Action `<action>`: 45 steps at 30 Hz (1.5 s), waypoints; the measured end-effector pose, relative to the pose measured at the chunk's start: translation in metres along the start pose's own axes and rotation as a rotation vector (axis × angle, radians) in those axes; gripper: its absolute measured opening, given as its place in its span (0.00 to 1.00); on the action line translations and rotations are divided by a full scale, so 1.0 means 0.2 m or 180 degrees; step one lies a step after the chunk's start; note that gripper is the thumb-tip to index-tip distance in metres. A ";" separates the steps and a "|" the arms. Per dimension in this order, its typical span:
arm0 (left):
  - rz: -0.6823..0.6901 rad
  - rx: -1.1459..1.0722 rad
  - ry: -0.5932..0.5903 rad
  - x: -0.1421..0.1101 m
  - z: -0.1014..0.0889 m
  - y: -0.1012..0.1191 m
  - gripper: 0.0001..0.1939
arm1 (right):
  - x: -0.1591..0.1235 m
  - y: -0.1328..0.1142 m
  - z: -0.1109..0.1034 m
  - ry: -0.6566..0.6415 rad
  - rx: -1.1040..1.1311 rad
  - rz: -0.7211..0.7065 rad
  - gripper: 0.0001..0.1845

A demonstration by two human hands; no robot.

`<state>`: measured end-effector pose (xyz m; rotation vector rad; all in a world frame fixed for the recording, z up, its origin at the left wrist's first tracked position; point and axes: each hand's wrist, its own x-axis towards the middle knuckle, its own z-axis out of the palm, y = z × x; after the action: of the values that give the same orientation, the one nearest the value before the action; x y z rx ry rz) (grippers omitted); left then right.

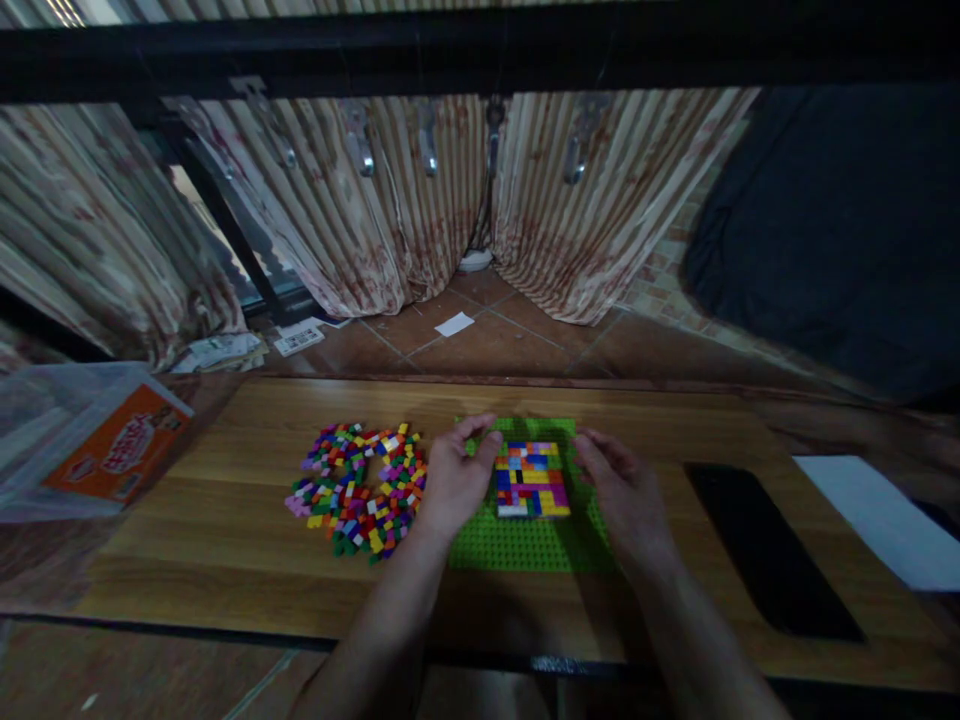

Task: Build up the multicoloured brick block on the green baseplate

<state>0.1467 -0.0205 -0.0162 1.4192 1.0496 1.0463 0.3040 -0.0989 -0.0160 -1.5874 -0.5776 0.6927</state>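
Note:
A flat block of multicoloured toy bricks [532, 482] sits on a green studded baseplate [510, 552]. It is made up of yellow, blue, red, magenta and white pieces, among others. To its left is my left hand [454, 480], over the plate's edge, thumb and fingers apart with nothing visible between them. My right hand [626, 495] hovers at the block's right side, fingers loosely curled and the thumb a little off them. I see no brick in it, though the inner side of the fingers is partly hidden.
A heap of loose small bricks [352, 490] lies left of the plate on the wooden table [217, 500]. A clear plastic box [90, 420] with an orange label stands at far left. On the right are a black flat panel [772, 550] and a white sheet [885, 515].

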 end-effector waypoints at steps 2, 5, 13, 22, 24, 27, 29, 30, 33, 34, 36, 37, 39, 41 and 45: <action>0.0002 -0.0014 0.0206 0.04 -0.10 0.02 0.13 | 0.01 -0.01 -0.03 0.0139 0.0024 -0.0013 0.23; 0.0147 0.0327 0.0579 0.10 -0.27 0.03 0.12 | 0.02 0.00 -0.04 0.0172 0.0020 0.0014 0.24; -0.0321 0.2562 0.0757 0.12 -0.65 0.04 0.13 | 0.01 0.02 -0.02 0.0144 -0.0306 0.0063 0.22; 0.0647 0.3583 0.0025 0.13 -0.64 -0.01 0.15 | 0.01 0.02 -0.01 0.0100 -0.0386 0.0026 0.21; 0.0784 0.3672 -0.0042 0.14 -0.60 -0.01 0.13 | 0.01 0.01 0.00 0.0084 -0.0380 0.0056 0.21; 0.0682 0.3835 0.0125 0.16 -0.53 -0.02 0.11 | 0.00 0.01 0.02 0.0100 -0.0416 0.0055 0.20; 0.0537 0.3974 0.0253 0.17 -0.49 -0.03 0.11 | 0.00 0.00 0.02 0.0101 -0.0489 -0.0001 0.20; 0.0478 0.4049 0.0284 0.17 -0.48 -0.04 0.11 | 0.01 0.00 0.03 0.0097 -0.0497 -0.0037 0.20; 0.0404 0.4219 0.0281 0.18 -0.47 -0.04 0.12 | 0.02 0.01 0.02 0.0074 -0.0397 -0.0127 0.19; 0.0396 0.4239 0.0260 0.18 -0.47 -0.04 0.12 | 0.02 0.01 0.02 0.0076 -0.0347 -0.0152 0.19; 0.0452 0.4169 0.0243 0.19 -0.48 -0.02 0.11 | 0.03 0.02 0.01 0.0123 -0.0268 -0.0176 0.19; 0.0521 0.4056 0.0286 0.18 -0.48 0.00 0.11 | 0.03 0.02 0.01 0.0152 -0.0224 -0.0173 0.19; 0.0764 0.3632 0.0462 0.16 -0.46 0.03 0.11 | 0.04 0.02 0.00 0.0232 -0.0099 -0.0155 0.18; 0.1027 0.3001 0.0537 0.12 -0.42 0.06 0.10 | 0.05 0.02 0.00 0.0254 0.0017 -0.0133 0.18; 0.1323 0.1870 -0.0179 0.00 -0.25 0.07 0.09 | 0.04 0.00 0.01 0.0276 0.0197 -0.0096 0.17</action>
<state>0.0995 -0.0095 0.0022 2.2003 1.0960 1.0173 0.3087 -0.0912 -0.0174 -1.5402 -0.5106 0.6105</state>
